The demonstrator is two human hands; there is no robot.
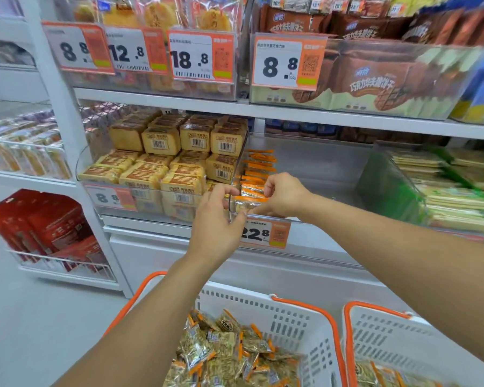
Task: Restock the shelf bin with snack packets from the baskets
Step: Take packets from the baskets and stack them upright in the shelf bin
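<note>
The middle shelf (pixel 313 160) carries a clear bin (pixel 305 174) with a row of orange-edged packets (pixel 256 174) at its left end. Just left of it stands a bin of yellow cake packs (pixel 162 163), to the right a bin of green-trimmed packs (pixel 453 188). The upper shelf (pixel 235 107) bears bins of brown biscuit bags (pixel 375 82) and round cakes (pixel 157 18).

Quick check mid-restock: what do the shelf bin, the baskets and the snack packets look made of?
Shelf bin: clear rigid plastic, glossy, probably acrylic; the goods show through its walls. Baskets: white moulded plastic, matt, with slotted walls and orange handles. Snack packets: thin shiny film with orange sealed ends, crinkled; both hands, left and right, pinch them.
</note>
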